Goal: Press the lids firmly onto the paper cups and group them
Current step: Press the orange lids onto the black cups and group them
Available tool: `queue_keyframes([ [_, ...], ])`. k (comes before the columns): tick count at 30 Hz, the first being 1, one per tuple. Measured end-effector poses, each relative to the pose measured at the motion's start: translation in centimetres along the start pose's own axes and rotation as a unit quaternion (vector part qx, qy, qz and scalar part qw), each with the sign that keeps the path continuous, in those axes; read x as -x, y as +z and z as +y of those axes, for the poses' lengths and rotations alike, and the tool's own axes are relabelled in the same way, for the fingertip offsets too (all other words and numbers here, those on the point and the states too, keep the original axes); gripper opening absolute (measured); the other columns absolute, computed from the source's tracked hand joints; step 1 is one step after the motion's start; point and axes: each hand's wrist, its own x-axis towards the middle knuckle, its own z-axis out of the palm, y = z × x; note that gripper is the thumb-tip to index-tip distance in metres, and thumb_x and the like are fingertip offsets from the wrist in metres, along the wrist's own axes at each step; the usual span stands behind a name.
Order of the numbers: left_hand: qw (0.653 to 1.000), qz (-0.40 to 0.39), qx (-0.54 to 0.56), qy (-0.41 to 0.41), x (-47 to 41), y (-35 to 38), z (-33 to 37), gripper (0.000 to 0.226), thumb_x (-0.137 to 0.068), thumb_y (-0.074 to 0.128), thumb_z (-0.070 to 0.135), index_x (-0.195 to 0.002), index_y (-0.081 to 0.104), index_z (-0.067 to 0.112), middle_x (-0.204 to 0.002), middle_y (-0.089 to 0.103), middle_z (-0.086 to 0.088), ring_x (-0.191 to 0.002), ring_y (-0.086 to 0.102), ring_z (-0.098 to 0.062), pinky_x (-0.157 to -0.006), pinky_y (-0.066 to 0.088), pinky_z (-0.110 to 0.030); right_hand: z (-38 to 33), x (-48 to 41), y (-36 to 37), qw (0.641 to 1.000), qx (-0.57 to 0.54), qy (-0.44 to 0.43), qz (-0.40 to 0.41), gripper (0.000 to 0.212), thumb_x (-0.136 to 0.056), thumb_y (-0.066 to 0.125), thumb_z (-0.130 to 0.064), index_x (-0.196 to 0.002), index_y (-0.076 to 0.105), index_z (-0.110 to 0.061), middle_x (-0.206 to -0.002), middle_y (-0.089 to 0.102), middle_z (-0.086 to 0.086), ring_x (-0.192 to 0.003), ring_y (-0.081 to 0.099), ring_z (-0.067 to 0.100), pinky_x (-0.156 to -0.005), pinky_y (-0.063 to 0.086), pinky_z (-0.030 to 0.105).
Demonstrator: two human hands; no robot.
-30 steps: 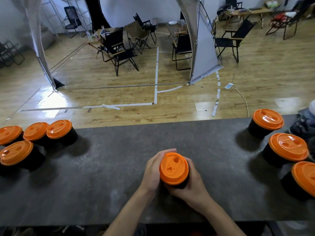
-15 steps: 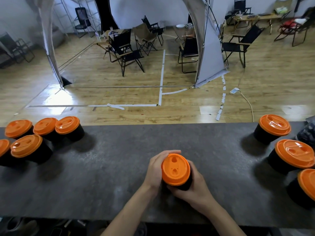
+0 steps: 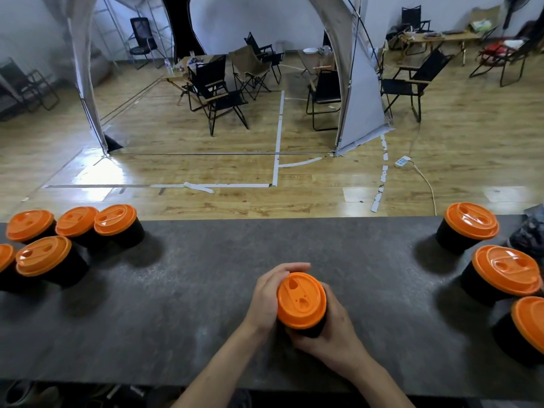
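Cups in all: nine black cups, each with an orange lid on top.
Held cup (image 3: 309, 331): one, at the middle of the surface (image 3: 191, 290), close to its near edge, between the two hands.
Lid (image 3: 301, 300): orange, seated on the held cup, with its openings facing up.
Left hand (image 3: 266, 298): its fingers curl round the left side of the held cup, and the fingertips reach the far rim of the lid.
Right hand (image 3: 332, 334): wrapped round the right and near side of the held cup, below the lid.
Left group (image 3: 44, 256): five cups packed close at the far left end, three in a back row and two in front. The picture edge cuts the leftmost one.
Right group (image 3: 471, 220): three cups in a loose line at the right end, a little apart. The picture edge cuts the nearest.
In the way: the hands hide most of the held cup's wall.
Right edge: a dark patterned thing (image 3: 530, 234) sits beside the right group; what it is cannot be told.
Beyond the surface: a wooden floor (image 3: 176, 136) with white tape lines (image 3: 278, 136), several black folding chairs (image 3: 217, 92), a grey fabric arch (image 3: 356, 98) and a white power strip (image 3: 402, 161) with a cable.
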Motion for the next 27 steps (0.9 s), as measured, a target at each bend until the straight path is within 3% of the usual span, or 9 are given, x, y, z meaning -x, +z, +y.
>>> queue_keyframes([
  [4, 1.0, 0.006, 0.01, -0.002, 1.0, 0.2, -0.5, 0.051, -0.095, 0.036, 0.032, -0.109, 0.077, 0.006, -0.11, 0.078, -0.004, -0.108, 0.071, -0.016, -0.092, 0.05, -0.019, -0.2, -0.1, 0.1, 1.0, -0.011, 0.004, 0.006, 0.092, -0.058, 0.099, -0.039, -0.135, 0.05, -0.028, -0.129, 0.061, -0.018, -0.123, 0.06, 0.006, -0.099, 0.046, 0.02],
  [7, 1.0, 0.012, 0.012, -0.004, 1.3, 0.4, -0.8, 0.051, -0.096, 0.037, 0.034, -0.11, 0.077, 0.007, -0.11, 0.078, -0.005, -0.109, 0.071, -0.018, -0.094, 0.052, -0.023, -0.2, 0.0, 0.2, 0.999, -0.006, 0.013, 0.029, 0.084, -0.055, 0.102, -0.035, -0.125, 0.055, -0.028, -0.12, 0.064, -0.02, -0.112, 0.065, 0.002, -0.089, 0.047, 0.012],
  [10, 1.0, 0.015, 0.012, -0.004, 0.7, 0.6, -1.0, 0.046, -0.097, 0.039, 0.03, -0.112, 0.076, 0.007, -0.114, 0.076, -0.007, -0.114, 0.069, -0.022, -0.103, 0.05, -0.033, 0.0, 0.0, 0.1, 1.0, 0.0, 0.011, 0.029, 0.074, -0.059, 0.098, -0.023, -0.121, 0.058, -0.029, -0.115, 0.067, -0.019, -0.107, 0.067, 0.003, -0.087, 0.052, 0.022],
  [13, 1.0, 0.007, 0.005, -0.001, 0.2, 0.6, -1.1, 0.047, -0.096, 0.038, 0.028, -0.112, 0.076, 0.006, -0.117, 0.076, -0.005, -0.116, 0.068, -0.02, -0.102, 0.049, -0.029, 0.1, -0.1, -0.1, 1.0, -0.011, 0.003, 0.019, 0.074, -0.062, 0.094, -0.021, -0.125, 0.057, -0.03, -0.118, 0.067, -0.014, -0.112, 0.066, 0.01, -0.092, 0.054, 0.034],
  [17, 1.0, 0.001, -0.001, 0.001, 0.3, 0.5, -1.4, 0.05, -0.097, 0.036, 0.031, -0.112, 0.076, 0.006, -0.113, 0.077, -0.004, -0.113, 0.069, -0.017, -0.097, 0.049, -0.021, -0.8, 0.0, 0.2, 0.999, -0.028, 0.005, 0.026, 0.089, -0.057, 0.1, -0.041, -0.131, 0.05, -0.029, -0.124, 0.062, -0.019, -0.116, 0.063, 0.008, -0.095, 0.049, 0.019],
  [20, 1.0, 0.009, -0.002, -0.005, 0.5, 0.3, -1.6, 0.048, -0.097, 0.037, 0.033, -0.111, 0.076, 0.009, -0.112, 0.077, -0.004, -0.112, 0.07, -0.017, -0.099, 0.051, -0.027, -0.8, 0.1, 0.3, 0.999, -0.03, 0.025, 0.038, 0.092, -0.053, 0.097, -0.053, -0.126, 0.045, -0.034, -0.122, 0.062, -0.025, -0.111, 0.065, 0.003, -0.089, 0.049, 0.014],
  [23, 1.0, 0.009, 0.002, -0.013, 0.3, 0.3, -1.2, 0.044, -0.096, 0.041, 0.03, -0.111, 0.077, 0.009, -0.114, 0.076, -0.005, -0.114, 0.069, -0.02, -0.104, 0.05, -0.035, -0.3, 0.2, 0.1, 0.999, -0.018, 0.021, 0.04, 0.084, -0.056, 0.095, -0.037, -0.125, 0.048, -0.032, -0.12, 0.065, -0.022, -0.11, 0.066, 0.003, -0.09, 0.051, 0.019],
  [27, 0.999, -0.018, 0.006, -0.03, -0.2, 0.2, -0.5, 0.046, -0.096, 0.041, 0.032, -0.111, 0.077, 0.006, -0.113, 0.077, -0.007, -0.113, 0.07, -0.021, -0.099, 0.05, -0.028, 0.2, 0.1, -0.2, 1.0, -0.009, 0.003, 0.018, 0.081, -0.061, 0.093, -0.019, -0.13, 0.053, -0.03, -0.122, 0.067, -0.013, -0.115, 0.065, 0.01, -0.096, 0.051, 0.028],
])
